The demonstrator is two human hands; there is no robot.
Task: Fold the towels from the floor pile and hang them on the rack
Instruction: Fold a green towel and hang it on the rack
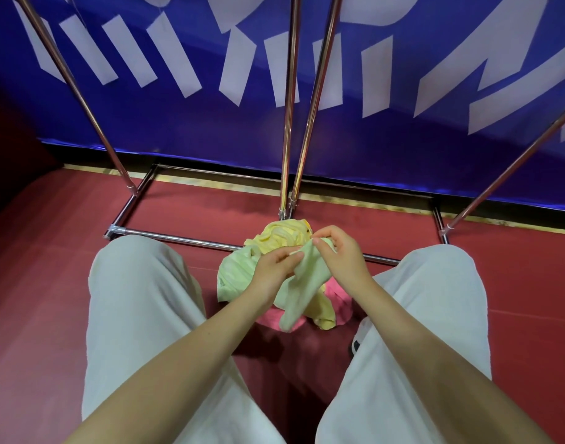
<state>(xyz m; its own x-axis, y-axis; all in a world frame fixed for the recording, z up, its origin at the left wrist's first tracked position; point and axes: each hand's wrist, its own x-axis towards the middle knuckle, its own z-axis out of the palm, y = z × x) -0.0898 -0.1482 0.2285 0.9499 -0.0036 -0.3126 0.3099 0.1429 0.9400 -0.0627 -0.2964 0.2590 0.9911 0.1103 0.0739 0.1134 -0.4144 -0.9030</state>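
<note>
A pile of towels [242, 274] lies on the red floor between my knees, with pale green, yellow and pink pieces in it. Above the pile hangs a light green towel [303, 290], bunched and drooping toward me. My left hand [274, 270] pinches its upper edge from the left. My right hand [342, 251] grips the same edge from the right, fingers curled over the cloth. The chrome rack [287, 123] stands just behind the pile, its poles rising out of the top of the view and its base bar [178, 239] lying on the floor.
A blue banner with white shapes [370, 107] covers the wall behind the rack. My knees in light grey trousers [140, 299] flank the pile on both sides. Red floor [34, 299] spreads to the left and right.
</note>
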